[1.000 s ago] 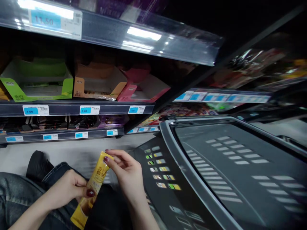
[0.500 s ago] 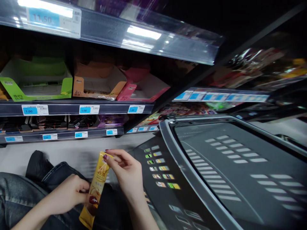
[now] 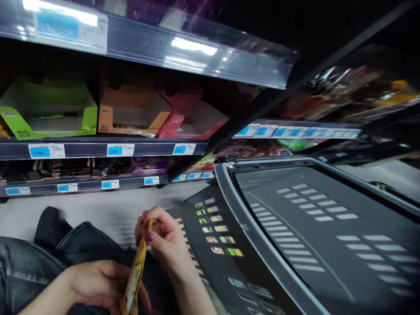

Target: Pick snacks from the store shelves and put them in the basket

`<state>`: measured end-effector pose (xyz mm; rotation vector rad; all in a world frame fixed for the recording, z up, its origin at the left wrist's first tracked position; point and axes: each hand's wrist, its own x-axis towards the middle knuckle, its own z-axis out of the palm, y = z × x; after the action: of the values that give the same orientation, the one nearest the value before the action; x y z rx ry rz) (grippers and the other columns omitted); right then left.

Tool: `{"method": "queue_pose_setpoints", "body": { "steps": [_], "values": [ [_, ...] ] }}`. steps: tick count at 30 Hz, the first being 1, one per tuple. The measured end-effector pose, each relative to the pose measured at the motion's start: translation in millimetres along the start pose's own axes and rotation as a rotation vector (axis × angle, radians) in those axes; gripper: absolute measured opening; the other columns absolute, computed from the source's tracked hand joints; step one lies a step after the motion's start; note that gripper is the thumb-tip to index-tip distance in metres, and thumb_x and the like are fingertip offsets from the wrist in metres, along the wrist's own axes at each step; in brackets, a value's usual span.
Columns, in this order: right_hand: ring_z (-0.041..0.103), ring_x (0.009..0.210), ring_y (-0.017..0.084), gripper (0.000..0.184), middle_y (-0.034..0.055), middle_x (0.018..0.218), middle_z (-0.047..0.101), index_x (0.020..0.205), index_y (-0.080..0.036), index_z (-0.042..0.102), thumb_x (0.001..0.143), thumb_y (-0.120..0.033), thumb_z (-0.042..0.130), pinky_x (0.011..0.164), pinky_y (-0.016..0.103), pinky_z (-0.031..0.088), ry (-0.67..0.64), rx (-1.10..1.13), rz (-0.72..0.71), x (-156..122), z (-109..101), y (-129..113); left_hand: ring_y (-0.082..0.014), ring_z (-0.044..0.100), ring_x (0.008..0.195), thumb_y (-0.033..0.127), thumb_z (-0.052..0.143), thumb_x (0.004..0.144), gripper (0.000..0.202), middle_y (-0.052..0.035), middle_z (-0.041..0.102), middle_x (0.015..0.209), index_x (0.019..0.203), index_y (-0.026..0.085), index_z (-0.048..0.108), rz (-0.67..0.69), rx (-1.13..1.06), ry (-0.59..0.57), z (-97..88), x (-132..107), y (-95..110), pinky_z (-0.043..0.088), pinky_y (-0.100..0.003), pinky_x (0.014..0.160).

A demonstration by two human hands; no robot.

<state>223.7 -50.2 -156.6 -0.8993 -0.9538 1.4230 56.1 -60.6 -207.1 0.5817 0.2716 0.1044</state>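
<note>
A slim yellow milk tea sachet (image 3: 138, 261) is between my hands, turned nearly edge-on to me. My right hand (image 3: 166, 240) pinches its upper end between thumb and fingers. Around the lower part of the sachet, my left hand (image 3: 101, 284) has its fingers closed, some of them hidden behind it. Both hands are above my dark-clothed legs, just left of a dark grey shopping basket (image 3: 223, 188). Small coloured packs show through slots in the basket's side.
Ahead stands a shelf with a green open carton (image 3: 88, 120), an orange carton (image 3: 106, 120) and a pink carton (image 3: 172, 127) above price tags. A lower shelf holds dark and purple packs (image 3: 151, 165). An upper shelf edge (image 3: 141, 43) juts out overhead. Bagged goods fill shelves at right.
The sachet has turned from showing its printed front to nearly edge-on. My left hand has rolled over and shifted slightly lower; my right hand still holds the top end.
</note>
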Motion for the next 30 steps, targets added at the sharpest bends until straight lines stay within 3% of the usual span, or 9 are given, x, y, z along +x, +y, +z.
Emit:
{"method": "queue_pose_setpoints", "body": {
  "steps": [3,5,8,11,19,24,27,30],
  "values": [
    [0.042,0.046,0.008,0.026,-0.0038,0.054,0.049,0.065,-0.017,0.055,0.064,-0.034,0.074,0.044,0.018,0.035,0.233,-0.178,-0.021,3,-3,1,-0.0174,0.063,0.063,0.055,0.056,0.074,0.056,-0.0098,0.067,0.076,0.109,0.012,0.06,0.096,-0.053,-0.095,1.7,2,2,0.044,-0.023,0.051],
    [0.039,0.045,0.007,0.026,-0.0041,0.052,0.047,0.062,-0.016,0.054,0.065,-0.034,0.072,0.043,0.018,0.034,0.319,-0.268,-0.051,5,-5,0,-0.0166,0.062,0.059,0.056,0.059,0.072,0.058,-0.0084,0.066,0.077,0.111,0.013,0.057,0.147,-0.012,-0.09,3.1,3,6,0.044,-0.023,0.05],
    [0.039,0.045,0.008,0.026,-0.0037,0.05,0.047,0.061,-0.016,0.054,0.065,-0.036,0.071,0.042,0.018,0.034,0.384,-0.336,-0.072,8,-7,-1,-0.0115,0.058,0.047,0.039,0.063,0.075,0.039,-0.0051,0.065,0.074,0.104,0.013,0.056,0.132,0.147,0.078,4.7,2,12,0.041,-0.02,0.045],
    [0.039,0.045,0.007,0.026,-0.0037,0.05,0.047,0.061,-0.016,0.055,0.065,-0.036,0.07,0.041,0.017,0.033,0.429,-0.347,-0.07,9,-7,0,-0.0117,0.058,0.041,0.038,0.059,0.078,0.031,-0.0054,0.066,0.07,0.096,0.013,0.055,0.102,0.216,0.207,6.2,0,17,0.04,-0.019,0.04],
    [0.042,0.046,0.008,0.022,-0.0032,0.053,0.05,0.066,-0.016,0.059,0.067,-0.034,0.07,0.041,0.016,0.036,0.402,-0.328,-0.05,7,-6,-2,-0.0163,0.063,0.044,0.036,0.058,0.079,0.028,-0.0107,0.071,0.076,0.094,0.013,0.057,0.06,0.186,0.239,12.1,-10,29,0.043,-0.021,0.039],
    [0.034,0.039,0.005,0.027,-0.0035,0.05,0.046,0.07,-0.013,0.064,0.073,-0.04,0.063,0.032,0.015,0.023,0.275,-0.34,0.089,5,-7,-8,-0.0149,0.065,0.049,0.032,0.057,0.081,0.027,-0.0103,0.071,0.086,0.101,0.014,0.057,0.04,0.224,0.274,11.7,-15,37,0.047,-0.02,0.042],
    [0.033,0.036,0.003,0.025,-0.0045,0.051,0.046,0.074,-0.014,0.065,0.075,-0.039,0.062,0.033,0.015,0.022,0.36,-0.288,0.02,5,-9,-7,-0.0153,0.066,0.054,0.029,0.063,0.075,0.03,-0.0095,0.07,0.092,0.101,0.016,0.056,0.141,0.26,0.439,9.2,-21,48,0.05,-0.02,0.042],
    [0.039,0.036,0.004,0.021,-0.0036,0.052,0.052,0.08,-0.014,0.066,0.075,-0.035,0.064,0.037,0.016,0.029,0.376,-0.225,-0.048,5,-11,-3,-0.0165,0.066,0.052,0.026,0.07,0.068,0.041,-0.0049,0.07,0.064,0.103,0.013,0.053,0.297,0.298,0.731,9.7,-30,62,0.051,-0.02,0.043]
  ]
}}
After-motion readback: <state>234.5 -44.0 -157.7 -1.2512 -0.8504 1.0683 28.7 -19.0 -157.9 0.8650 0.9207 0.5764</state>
